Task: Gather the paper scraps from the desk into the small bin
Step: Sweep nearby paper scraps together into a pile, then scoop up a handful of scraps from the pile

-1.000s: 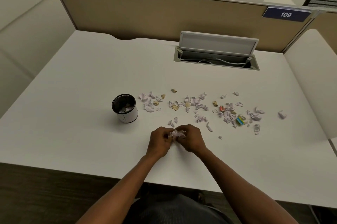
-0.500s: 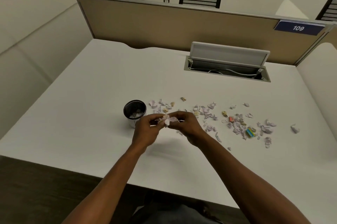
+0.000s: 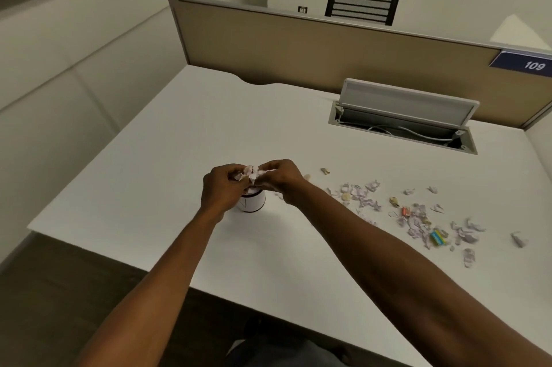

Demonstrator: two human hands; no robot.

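A small white bin [image 3: 253,202] with a dark rim stands on the white desk [image 3: 179,139]; its mouth is mostly hidden by my hands. My left hand [image 3: 222,189] and my right hand [image 3: 282,177] are held together just above the bin, both pinching a bunch of crumpled pale paper scraps [image 3: 250,174]. Several more scraps [image 3: 418,217] lie scattered on the desk to the right, white, tan and a few coloured ones. One lone scrap [image 3: 519,239] lies farthest right.
An open cable tray with a raised lid [image 3: 409,104] is set into the desk at the back right, cables inside. A tan partition [image 3: 298,47] closes the back edge, with a "109" label [image 3: 525,64]. A black chair [image 3: 363,0] stands beyond it.
Both hands lifted the bunch of scraps off the desk and carried it left, from the front middle to directly over the bin. The camera view also swung left.
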